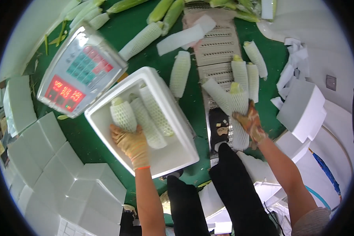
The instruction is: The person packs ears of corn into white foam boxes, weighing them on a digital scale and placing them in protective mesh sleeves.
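My left hand [131, 141], in a tan knit work glove, is inside a white polystyrene foam box [178, 110]. It grips the lower end of an ear of corn in a white foam net sleeve [123, 114]. Two more sleeved ears [146, 121] lie alongside it in the box. To the right, my right hand [251, 122], in a stained glove, is closed around another foam-netted ear [237, 110] above a perforated metal floor grate. More sleeved ears [239, 72] lie just beyond that hand, and one [180, 75] rests on the green floor beside the box.
A digital scale display [79, 70] with lit red digits stands left of the box. White foam boxes [53, 156] are stacked at the left; another box [302, 107] stands right. Husked-green corn [174, 13] and foam strips [183, 37] lie beyond. The metal grate [215, 44] runs down the floor.
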{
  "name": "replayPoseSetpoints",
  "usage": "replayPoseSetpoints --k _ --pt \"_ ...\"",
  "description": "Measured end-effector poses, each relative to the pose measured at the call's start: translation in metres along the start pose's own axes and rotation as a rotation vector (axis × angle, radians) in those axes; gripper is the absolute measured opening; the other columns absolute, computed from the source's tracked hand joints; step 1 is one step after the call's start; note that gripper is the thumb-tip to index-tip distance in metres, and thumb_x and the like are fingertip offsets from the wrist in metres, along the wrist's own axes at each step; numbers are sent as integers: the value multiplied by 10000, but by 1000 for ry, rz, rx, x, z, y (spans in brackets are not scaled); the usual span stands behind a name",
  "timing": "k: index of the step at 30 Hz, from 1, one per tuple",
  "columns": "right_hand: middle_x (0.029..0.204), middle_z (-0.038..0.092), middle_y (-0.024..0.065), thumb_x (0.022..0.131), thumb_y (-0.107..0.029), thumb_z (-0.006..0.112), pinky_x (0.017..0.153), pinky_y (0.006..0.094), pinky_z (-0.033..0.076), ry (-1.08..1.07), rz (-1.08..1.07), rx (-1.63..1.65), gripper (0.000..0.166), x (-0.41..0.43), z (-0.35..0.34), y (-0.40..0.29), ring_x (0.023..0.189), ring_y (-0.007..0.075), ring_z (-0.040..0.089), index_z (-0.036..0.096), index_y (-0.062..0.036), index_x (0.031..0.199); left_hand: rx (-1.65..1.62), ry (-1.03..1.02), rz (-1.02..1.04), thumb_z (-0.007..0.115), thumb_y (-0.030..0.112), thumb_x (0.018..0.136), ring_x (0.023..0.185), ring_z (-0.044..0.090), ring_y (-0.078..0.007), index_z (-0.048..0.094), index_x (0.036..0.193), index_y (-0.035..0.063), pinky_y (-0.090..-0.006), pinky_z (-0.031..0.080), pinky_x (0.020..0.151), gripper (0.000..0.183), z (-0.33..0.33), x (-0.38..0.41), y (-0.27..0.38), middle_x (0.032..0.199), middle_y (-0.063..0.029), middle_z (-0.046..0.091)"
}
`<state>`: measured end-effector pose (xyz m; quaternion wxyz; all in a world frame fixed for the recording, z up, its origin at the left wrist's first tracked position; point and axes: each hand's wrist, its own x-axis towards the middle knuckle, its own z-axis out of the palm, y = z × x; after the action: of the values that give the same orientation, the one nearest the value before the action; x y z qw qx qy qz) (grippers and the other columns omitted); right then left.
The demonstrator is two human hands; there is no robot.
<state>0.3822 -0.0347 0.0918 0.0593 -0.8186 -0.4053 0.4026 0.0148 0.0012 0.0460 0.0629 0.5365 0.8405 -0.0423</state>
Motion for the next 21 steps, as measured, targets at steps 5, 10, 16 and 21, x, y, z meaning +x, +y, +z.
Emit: replayPoseSetpoints --k 5,10,16,21 --pt "1172 563 260 650 -309 758 906 355 473 113 -36 -49 791 86 -1 92 1050 366 577 419 63 1261 -784 262 303 604 -4 783 1092 481 -232 413 1266 -42 -291 419 913 521 -18 -33 63 1219 -143 459" --pt "1262 495 275 645 -368 755 994 371 403 -107 -12 12 871 130 25 108 1164 367 495 377 60 1303 -671 -349 21 602 127 830 1027 566 -342 520 1163 -24 -369 446 896 375 41 6 81 1110 -209 587" --pt "1398 389 196 783 -352 627 1058 429 303 103 -142 -503 787 150 36 112 1263 387 382 288 -34 1419 -602 -704 193 570 163 854 1001 589 -315 544 1117 -39 -360 464 855 332 63 42 90 1118 -207 602" --pt "1373 373 227 793 -207 512 1017 464 314 207 -137 -871 637 110 72 63 1233 359 396 340 41 1354 -580 -608 316 546 142 867 926 623 -311 604 1027 -49 -351 485 785 256 60 62 42 979 -169 664"
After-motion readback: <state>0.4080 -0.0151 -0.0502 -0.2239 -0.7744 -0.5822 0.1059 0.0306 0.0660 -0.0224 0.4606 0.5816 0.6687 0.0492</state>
